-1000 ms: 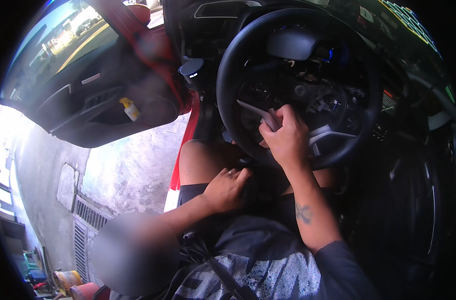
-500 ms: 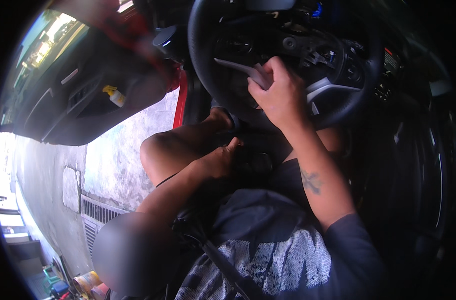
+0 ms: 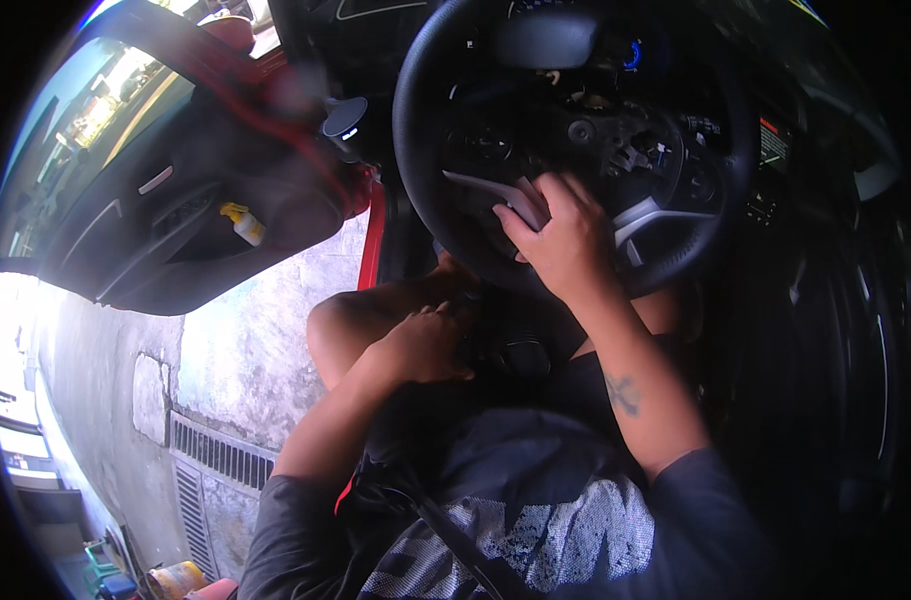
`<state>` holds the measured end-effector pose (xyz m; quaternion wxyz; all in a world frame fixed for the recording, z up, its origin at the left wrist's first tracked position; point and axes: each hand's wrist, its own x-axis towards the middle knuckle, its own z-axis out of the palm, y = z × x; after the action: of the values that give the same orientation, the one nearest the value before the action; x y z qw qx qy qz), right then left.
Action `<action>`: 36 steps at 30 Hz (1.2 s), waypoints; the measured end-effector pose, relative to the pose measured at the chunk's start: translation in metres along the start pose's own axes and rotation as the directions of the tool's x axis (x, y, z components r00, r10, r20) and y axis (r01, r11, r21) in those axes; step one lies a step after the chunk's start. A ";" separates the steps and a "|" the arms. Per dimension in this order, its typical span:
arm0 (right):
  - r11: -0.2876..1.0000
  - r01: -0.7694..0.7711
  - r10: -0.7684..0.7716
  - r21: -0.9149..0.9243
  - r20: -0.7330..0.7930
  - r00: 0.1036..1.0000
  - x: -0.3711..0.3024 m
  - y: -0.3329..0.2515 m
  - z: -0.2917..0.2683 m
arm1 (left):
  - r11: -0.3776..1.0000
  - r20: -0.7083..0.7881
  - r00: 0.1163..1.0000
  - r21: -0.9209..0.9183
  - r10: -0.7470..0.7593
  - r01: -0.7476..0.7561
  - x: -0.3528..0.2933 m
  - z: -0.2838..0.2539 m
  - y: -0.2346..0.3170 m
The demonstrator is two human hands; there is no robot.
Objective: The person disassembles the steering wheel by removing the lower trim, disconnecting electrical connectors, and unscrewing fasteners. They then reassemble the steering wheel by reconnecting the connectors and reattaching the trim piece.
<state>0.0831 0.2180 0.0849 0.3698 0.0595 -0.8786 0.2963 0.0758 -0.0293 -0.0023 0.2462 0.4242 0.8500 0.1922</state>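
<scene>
In front of me is a black steering wheel point(image 3: 411, 150) whose centre is uncovered, showing a bare frame point(image 3: 615, 145) with brackets and small fittings. My right hand point(image 3: 572, 240) grips a grey steering wheel trim piece point(image 3: 531, 207) between thumb and fingers, at the lower left part of the wheel. A matching silver trim point(image 3: 655, 215) sits on the lower right spoke. My left hand point(image 3: 427, 345) lies low over my bent left leg point(image 3: 333, 325), fingers apart and nothing seen in it. Its fingertips are partly lost in shadow.
At left the red car's door point(image 3: 175, 245) stands open, with a white spray bottle with a yellow head point(image 3: 243, 225) in its pocket. Beyond are a concrete floor point(image 3: 265, 330) and a drain grate point(image 3: 220, 443). A dark seat belt point(image 3: 460, 545) crosses my shirt.
My left hand has shifted back and left, over the leg, and its fingers have spread. The right hand still holds the trim piece at the wheel. The whole view has tilted slightly.
</scene>
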 end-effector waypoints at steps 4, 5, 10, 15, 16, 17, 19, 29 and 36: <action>1.000 -0.015 0.015 -0.014 -0.019 1.000 0.001 0.002 0.002 | 0.975 -0.425 0.880 0.151 0.213 -0.163 -0.032 -0.080 0.072; 1.000 -0.015 0.015 -0.009 -0.018 1.000 0.002 0.002 0.001 | 0.936 -0.573 0.756 0.316 0.317 -0.153 -0.029 -0.093 0.074; 1.000 0.014 -0.014 0.018 -0.030 0.999 0.002 0.002 0.002 | 0.680 -0.662 0.386 0.725 0.643 0.108 0.011 -0.149 0.063; 0.996 0.033 -0.029 0.087 -0.049 0.998 0.005 0.004 0.000 | 0.485 -0.449 0.460 0.874 0.766 0.047 0.023 -0.158 0.067; 0.996 0.021 -0.018 0.089 -0.037 0.999 0.005 0.005 0.000 | 0.444 -0.404 0.449 0.896 0.797 0.019 0.025 -0.159 0.068; 0.996 0.009 -0.006 0.093 -0.025 1.000 0.005 0.006 0.000 | 0.401 -0.358 0.436 0.916 0.825 -0.007 0.027 -0.159 0.069; 0.996 -0.030 0.029 0.085 0.017 0.999 0.005 0.007 -0.001 | 0.358 -0.295 0.460 0.932 0.838 -0.055 0.029 -0.163 0.072; 0.990 0.144 -0.142 0.012 -0.102 0.985 0.003 0.013 0.000 | 0.275 -0.202 0.432 0.955 0.879 -0.112 0.039 -0.156 0.073; 0.985 0.008 0.003 -0.174 0.064 0.998 -0.001 0.006 -0.002 | 0.387 -0.347 0.490 0.922 0.800 0.020 0.035 -0.147 0.087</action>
<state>0.0831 0.2238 0.0829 0.3456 0.0375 -0.9125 0.2157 0.0264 0.0311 0.1540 -0.4420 0.5720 0.6906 -0.0245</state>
